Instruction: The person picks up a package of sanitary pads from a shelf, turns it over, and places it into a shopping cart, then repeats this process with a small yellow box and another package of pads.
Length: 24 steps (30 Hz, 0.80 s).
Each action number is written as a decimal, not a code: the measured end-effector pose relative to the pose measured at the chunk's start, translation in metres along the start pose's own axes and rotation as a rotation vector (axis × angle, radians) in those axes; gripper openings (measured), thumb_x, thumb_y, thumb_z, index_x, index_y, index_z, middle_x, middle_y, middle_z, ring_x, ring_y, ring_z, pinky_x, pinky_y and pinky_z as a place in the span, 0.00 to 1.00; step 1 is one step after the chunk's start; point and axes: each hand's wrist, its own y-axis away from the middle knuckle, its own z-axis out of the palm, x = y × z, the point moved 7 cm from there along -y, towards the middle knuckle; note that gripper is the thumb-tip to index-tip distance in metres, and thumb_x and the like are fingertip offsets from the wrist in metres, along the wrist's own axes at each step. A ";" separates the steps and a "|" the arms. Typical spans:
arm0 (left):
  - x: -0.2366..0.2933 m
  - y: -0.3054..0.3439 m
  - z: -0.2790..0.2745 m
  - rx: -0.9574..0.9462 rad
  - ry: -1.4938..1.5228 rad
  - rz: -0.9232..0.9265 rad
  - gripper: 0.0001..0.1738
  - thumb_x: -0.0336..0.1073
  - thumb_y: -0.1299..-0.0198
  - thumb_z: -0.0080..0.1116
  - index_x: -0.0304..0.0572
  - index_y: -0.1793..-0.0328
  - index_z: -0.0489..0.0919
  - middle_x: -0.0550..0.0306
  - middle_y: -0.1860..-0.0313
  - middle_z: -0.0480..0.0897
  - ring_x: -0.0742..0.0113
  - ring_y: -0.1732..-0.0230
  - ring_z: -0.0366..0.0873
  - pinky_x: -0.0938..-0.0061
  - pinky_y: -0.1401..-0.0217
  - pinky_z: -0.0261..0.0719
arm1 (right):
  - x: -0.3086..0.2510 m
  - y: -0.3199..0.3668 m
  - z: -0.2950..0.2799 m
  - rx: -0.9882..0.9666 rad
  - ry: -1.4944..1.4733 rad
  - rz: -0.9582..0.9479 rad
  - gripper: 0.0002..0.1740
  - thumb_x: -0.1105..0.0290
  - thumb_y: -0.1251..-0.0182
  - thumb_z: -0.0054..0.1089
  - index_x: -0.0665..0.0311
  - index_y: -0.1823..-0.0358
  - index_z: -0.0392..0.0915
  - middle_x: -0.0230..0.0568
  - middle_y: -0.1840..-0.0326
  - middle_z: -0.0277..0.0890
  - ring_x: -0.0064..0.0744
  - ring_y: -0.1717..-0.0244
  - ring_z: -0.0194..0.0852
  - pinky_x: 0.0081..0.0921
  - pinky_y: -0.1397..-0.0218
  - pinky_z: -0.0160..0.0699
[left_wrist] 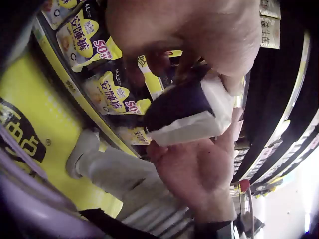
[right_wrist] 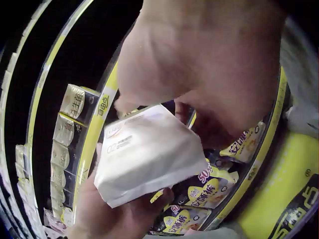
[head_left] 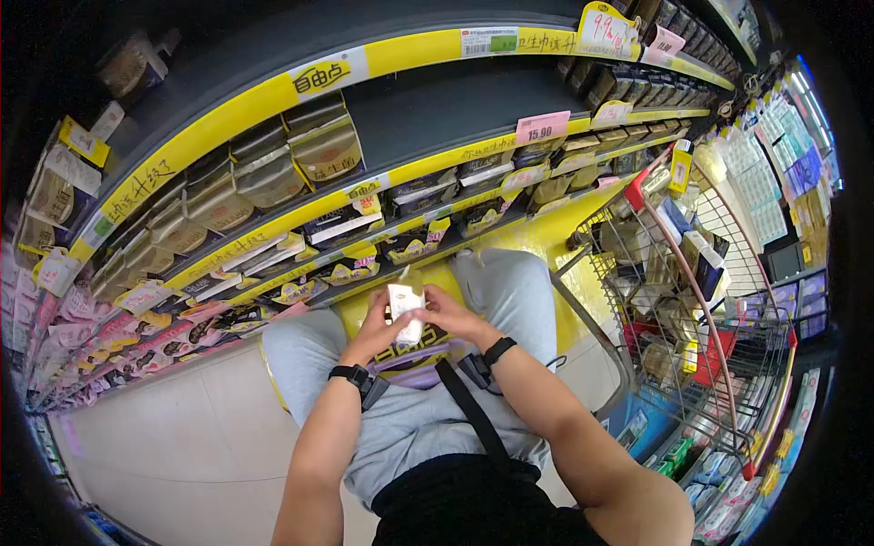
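Note:
In front of my lap, both hands hold a small pack. Its white face carries small print in the right wrist view, and a dark side shows in the left wrist view. My left hand grips it from the left, with the thumb across the face. From the right, my right hand pinches the other side, fingers near the top edge. Straight ahead, several bags with yellow labels sit on the lowest shelf behind the pack.
Shelves with yellow edge strips curve around the front and left, bearing rows of dark and gold packs. On the right stands a wire shopping cart loaded with packs. Between my knees is a lilac surface, above pale floor tiles.

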 end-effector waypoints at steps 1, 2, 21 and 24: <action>-0.002 0.000 -0.001 0.017 -0.101 -0.024 0.34 0.40 0.35 0.61 0.38 0.26 0.62 0.46 0.33 0.66 0.56 0.34 0.67 0.69 0.38 0.71 | 0.011 -0.006 -0.007 0.055 -0.021 -0.002 0.23 0.58 0.25 0.53 0.66 0.38 0.65 0.35 0.45 0.71 0.26 0.44 0.68 0.26 0.40 0.69; -0.003 0.000 -0.004 0.081 -0.050 -0.029 0.31 0.40 0.32 0.58 0.37 0.27 0.62 0.46 0.34 0.69 0.60 0.36 0.68 0.70 0.40 0.72 | 0.013 -0.008 -0.012 0.110 -0.041 -0.005 0.20 0.59 0.24 0.52 0.65 0.41 0.67 0.34 0.47 0.71 0.25 0.46 0.68 0.26 0.41 0.69; -0.006 -0.004 -0.008 0.087 0.388 -0.002 0.30 0.32 0.28 0.51 0.37 0.23 0.57 0.51 0.35 0.73 0.66 0.37 0.71 0.73 0.34 0.68 | -0.025 0.002 -0.015 0.155 -0.404 -0.149 0.09 0.73 0.33 0.64 0.58 0.60 0.69 0.28 0.61 0.73 0.18 0.56 0.72 0.20 0.54 0.75; -0.022 -0.007 -0.006 0.031 0.369 -0.050 0.32 0.32 0.29 0.52 0.37 0.22 0.56 0.49 0.34 0.73 0.66 0.36 0.71 0.73 0.35 0.69 | -0.016 -0.001 -0.013 0.101 -0.406 -0.104 0.12 0.74 0.35 0.67 0.58 0.61 0.69 0.28 0.62 0.72 0.17 0.59 0.72 0.18 0.54 0.73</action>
